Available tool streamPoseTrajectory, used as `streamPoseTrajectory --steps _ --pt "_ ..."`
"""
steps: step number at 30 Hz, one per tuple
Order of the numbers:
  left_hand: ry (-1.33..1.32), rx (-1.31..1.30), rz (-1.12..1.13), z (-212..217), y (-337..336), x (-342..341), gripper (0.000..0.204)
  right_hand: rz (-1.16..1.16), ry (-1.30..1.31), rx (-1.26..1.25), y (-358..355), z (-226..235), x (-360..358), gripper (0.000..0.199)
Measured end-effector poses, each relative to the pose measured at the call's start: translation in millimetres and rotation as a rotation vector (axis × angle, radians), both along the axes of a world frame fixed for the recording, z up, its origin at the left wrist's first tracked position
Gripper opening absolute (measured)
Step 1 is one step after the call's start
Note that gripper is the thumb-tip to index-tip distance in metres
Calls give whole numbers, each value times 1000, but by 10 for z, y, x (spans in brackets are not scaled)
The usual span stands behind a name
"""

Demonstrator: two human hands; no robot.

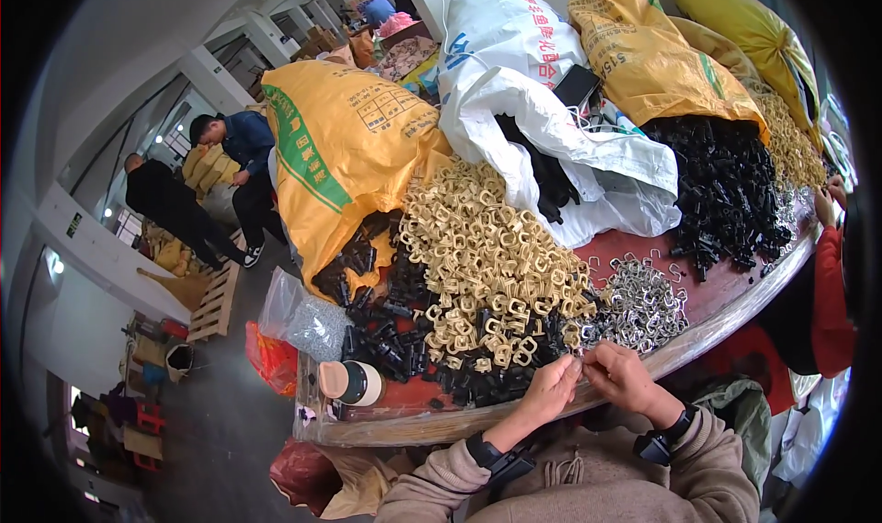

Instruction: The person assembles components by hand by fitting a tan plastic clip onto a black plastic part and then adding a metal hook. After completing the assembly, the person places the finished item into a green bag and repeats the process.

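Observation:
My left hand [549,391] and my right hand [623,376] meet at the table's near edge, fingertips almost touching. Both are closed in a pinch; whatever small part they grip is hidden by the fingers. Just beyond them lies a heap of silver metal hooks [645,304]. A large pile of tan, ring-shaped buckle pieces [487,261] spreads to the left of the hooks. Black plastic parts [390,346] lie under and beside that pile.
Yellow woven sacks [354,128] and a white sack [501,40] spill parts onto the red table [606,245]. A cup [354,382] and a clear bag of small pieces [317,328] sit at the left end. A red-sleeved person [831,289] works at right; two people stand far left.

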State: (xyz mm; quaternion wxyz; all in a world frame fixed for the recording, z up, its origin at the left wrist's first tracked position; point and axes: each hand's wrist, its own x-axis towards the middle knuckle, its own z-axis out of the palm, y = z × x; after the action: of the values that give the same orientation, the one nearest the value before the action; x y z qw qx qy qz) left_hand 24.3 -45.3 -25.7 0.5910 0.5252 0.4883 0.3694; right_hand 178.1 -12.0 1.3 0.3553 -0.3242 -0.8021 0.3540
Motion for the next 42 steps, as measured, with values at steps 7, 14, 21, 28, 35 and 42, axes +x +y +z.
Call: streamPoseTrajectory --steps 7,14,21,28,35,42 --pt "-257 -198 10 71 -68 -1 26 -13 19 -184 -103 27 21 7" --pt "-468 -384 -13 57 -93 -42 25 15 17 -144 -109 25 11 6" --pt "221 143 262 241 -121 -528 11 25 2 -225 16 -59 15 5" --pt "771 472 509 410 -39 -977 13 14 19 -161 95 -254 -40 5" --pt "937 561 467 321 344 -1119 25 -19 55 -223 87 -221 -54 7" --pt "1079 485 219 299 641 -1134 26 -46 92 -315 118 -234 -41 8"
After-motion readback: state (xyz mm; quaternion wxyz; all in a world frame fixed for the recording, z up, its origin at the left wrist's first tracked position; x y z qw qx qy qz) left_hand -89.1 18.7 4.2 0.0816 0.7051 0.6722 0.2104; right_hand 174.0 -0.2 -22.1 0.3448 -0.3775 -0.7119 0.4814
